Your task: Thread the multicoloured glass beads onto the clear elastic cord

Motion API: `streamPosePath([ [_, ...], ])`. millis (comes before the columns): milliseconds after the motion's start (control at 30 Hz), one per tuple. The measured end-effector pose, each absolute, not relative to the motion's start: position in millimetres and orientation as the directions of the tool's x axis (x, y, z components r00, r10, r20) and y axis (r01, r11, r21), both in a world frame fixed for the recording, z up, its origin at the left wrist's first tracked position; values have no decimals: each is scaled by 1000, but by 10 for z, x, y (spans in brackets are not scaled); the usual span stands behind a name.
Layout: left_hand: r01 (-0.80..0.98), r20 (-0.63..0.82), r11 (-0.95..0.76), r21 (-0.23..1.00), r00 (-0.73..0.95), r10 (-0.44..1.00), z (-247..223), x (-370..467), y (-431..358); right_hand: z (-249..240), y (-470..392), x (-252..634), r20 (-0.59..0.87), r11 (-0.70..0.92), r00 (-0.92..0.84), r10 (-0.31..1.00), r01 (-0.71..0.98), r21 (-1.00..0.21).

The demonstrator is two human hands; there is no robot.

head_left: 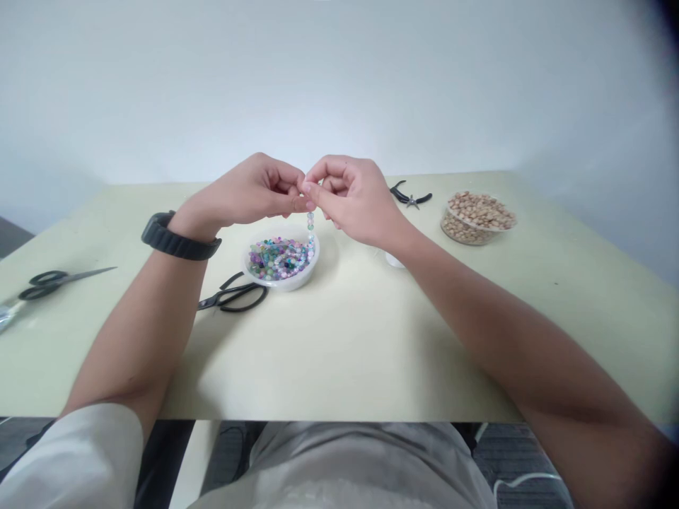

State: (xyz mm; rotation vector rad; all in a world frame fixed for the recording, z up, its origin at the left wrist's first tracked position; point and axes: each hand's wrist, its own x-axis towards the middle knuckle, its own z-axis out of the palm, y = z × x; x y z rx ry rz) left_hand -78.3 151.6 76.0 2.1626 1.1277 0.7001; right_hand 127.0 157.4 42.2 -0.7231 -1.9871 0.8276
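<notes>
My left hand (pixel 259 187) and my right hand (pixel 350 191) meet above the table, fingertips touching in a pinch. A string of beads (pixel 310 225) hangs down from between them, its lower end reaching into a white bowl (pixel 289 284) of mixed purple, green, blue and clear beads (pixel 276 258). Both hands are closed at the top of this string. What exactly each thumb and finger grips there is too small to make out. The bowl stands on the table just below my left hand.
Black-handled scissors (pixel 244 297) lie against the bowl, partly behind my left forearm. Another pair of scissors (pixel 50 281) lies far left. Black-handled pliers (pixel 411 200) rest at the back. A clear tub (pixel 469 233) of tan beads stands right. A small white object (pixel 393 261) is partly hidden by my right wrist.
</notes>
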Motion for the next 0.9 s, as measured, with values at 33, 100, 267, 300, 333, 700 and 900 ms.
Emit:
streamPosePath([
  [33,543,166,-461,702,504,848,760,-780,1514,412,1575,1264,482,617,-476,736,178,-767],
  [100,567,144,-454,687,507,850,762,-771,1511,388,1574,1251,490,624,-473,732,177,-761],
  [267,616,76,-425,664,510,857,733,-751,1524,318,1576,1218,473,619,-471,745,223,-753],
  [300,623,65,-419,661,508,859,718,-748,1533,306,1580,1212,471,619,-471,746,231,-750],
  [333,629,57,-415,657,508,859,700,-745,1545,294,1584,1207,473,624,-473,743,235,-746],
  [700,656,60,-439,613,516,855,644,-715,1588,204,1674,1171,573,710,-493,655,140,-690],
  [900,648,74,-437,624,508,858,666,-732,1570,215,1664,1178,572,706,-484,663,147,-693],
])
